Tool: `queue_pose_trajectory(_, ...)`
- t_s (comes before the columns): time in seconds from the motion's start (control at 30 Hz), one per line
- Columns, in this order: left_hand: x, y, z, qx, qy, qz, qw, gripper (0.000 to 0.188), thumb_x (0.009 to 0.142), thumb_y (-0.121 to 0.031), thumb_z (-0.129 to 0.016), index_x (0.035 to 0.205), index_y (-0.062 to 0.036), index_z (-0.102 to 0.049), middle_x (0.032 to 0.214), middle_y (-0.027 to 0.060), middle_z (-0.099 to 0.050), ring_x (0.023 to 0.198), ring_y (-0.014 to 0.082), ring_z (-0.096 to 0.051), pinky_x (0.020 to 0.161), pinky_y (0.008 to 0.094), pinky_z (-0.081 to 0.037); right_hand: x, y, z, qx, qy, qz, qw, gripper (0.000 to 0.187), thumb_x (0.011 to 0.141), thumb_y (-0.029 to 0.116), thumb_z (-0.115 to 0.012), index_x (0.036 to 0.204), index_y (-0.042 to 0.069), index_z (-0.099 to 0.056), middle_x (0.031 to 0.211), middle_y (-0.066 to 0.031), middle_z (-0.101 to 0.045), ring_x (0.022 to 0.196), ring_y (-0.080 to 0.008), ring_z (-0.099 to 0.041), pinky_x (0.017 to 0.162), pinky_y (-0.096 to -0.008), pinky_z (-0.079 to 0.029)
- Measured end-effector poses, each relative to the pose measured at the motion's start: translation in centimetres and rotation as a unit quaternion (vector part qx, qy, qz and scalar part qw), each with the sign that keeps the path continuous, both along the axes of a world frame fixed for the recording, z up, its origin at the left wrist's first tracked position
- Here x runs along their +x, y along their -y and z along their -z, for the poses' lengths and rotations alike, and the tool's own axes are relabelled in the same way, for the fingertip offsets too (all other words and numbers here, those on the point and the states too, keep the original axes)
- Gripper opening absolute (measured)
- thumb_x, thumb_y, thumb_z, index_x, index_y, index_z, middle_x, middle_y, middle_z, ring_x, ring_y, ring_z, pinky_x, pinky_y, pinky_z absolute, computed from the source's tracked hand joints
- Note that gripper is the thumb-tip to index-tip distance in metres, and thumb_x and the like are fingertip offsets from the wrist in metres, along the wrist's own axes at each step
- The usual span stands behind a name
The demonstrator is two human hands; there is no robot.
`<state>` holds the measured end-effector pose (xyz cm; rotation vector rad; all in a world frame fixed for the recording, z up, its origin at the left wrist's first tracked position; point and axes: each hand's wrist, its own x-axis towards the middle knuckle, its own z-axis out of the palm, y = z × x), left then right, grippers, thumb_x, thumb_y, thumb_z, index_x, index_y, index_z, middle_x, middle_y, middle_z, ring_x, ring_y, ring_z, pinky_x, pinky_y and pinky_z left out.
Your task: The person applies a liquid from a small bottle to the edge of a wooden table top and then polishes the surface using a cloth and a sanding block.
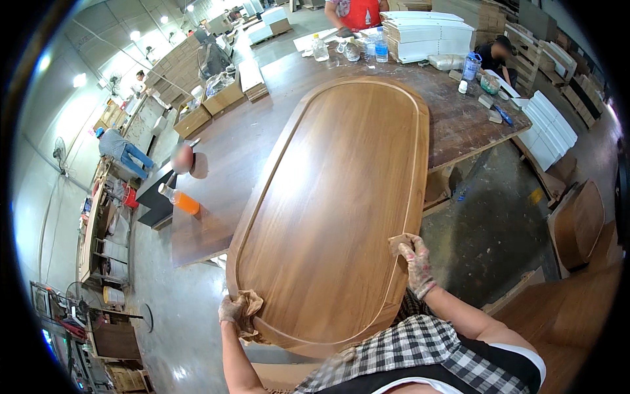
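A long wooden panel [328,197] with rounded ends and a pale line running inside its border lies in front of me. It rests partly on the dark brown worktable [220,157], its near end close to my body. My left hand [230,310], in a thin stained glove, is closed on a crumpled tan cloth [251,303] at the panel's near left edge. On the right edge, my gloved right hand [418,266] pinches a small flat tan pad [396,245] against the border. The pad's exact kind is hard to make out.
An orange drink bottle [180,199] stands at the table's left corner. Clear bottles [320,49] and stacked white boards [426,36] sit at the far side. A person in a red apron [357,14] stands beyond; another person [497,56] is at the far right.
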<state>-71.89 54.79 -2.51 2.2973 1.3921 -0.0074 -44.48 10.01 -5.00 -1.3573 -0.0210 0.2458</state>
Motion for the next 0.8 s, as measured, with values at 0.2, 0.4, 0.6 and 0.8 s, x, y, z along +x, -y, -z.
queue_pose_trajectory(0.2,-2.6,5.4,-2.3,-0.076,0.028,-0.095,0.992,0.049,0.088,-0.045,-0.068,0.102,0.0018,-0.068,0.09,0.0184,-0.074,0.082,0.0295,-0.073,0.067,0.0401,-0.057,1.2,-0.9,0.6,-0.019,0.008,-0.054,0.998,0.031,0.096,0.01,-0.06,0.125,0.001,-0.054,0.113,-0.0039,-0.061,0.102,-0.0118,-0.058,0.095,-0.0277,-0.046)
queue_pose_trajectory(0.4,-7.4,9.0,1.0,-0.037,0.02,-0.149,0.988,0.046,0.088,-0.042,-0.068,0.107,-0.0006,-0.068,0.094,0.0179,-0.075,0.084,0.0302,-0.073,0.072,0.0414,-0.057,4.0,-0.1,-0.8,-0.035,0.007,-0.127,0.991,0.038,0.096,0.014,-0.063,0.13,0.0,-0.053,0.119,-0.0063,-0.06,0.11,-0.0135,-0.056,0.099,-0.0288,-0.045)
queue_pose_trajectory(0.6,-7.4,20.0,3.7,-0.2,0.229,-0.263,0.916,0.041,0.093,-0.037,-0.07,0.106,0.0011,-0.064,0.087,0.0113,-0.073,0.075,0.0238,-0.071,0.059,0.0368,-0.058,11.9,3.6,1.2,-0.046,0.061,-0.222,0.972,0.048,0.096,0.021,-0.063,0.136,0.0,-0.05,0.129,-0.0084,-0.056,0.119,-0.016,-0.052,0.104,-0.0304,-0.042)
queue_pose_trajectory(0.8,-8.1,30.2,9.0,-0.324,0.347,-0.34,0.812,0.038,0.094,-0.028,-0.071,0.115,0.0032,-0.064,0.092,0.0114,-0.071,0.079,0.0235,-0.071,0.066,0.0351,-0.061,17.3,8.2,-1.1,-0.004,0.07,-0.21,0.975,0.038,0.092,0.019,-0.066,0.125,0.004,-0.057,0.125,-0.0094,-0.058,0.116,-0.0205,-0.055,0.102,-0.034,-0.045)
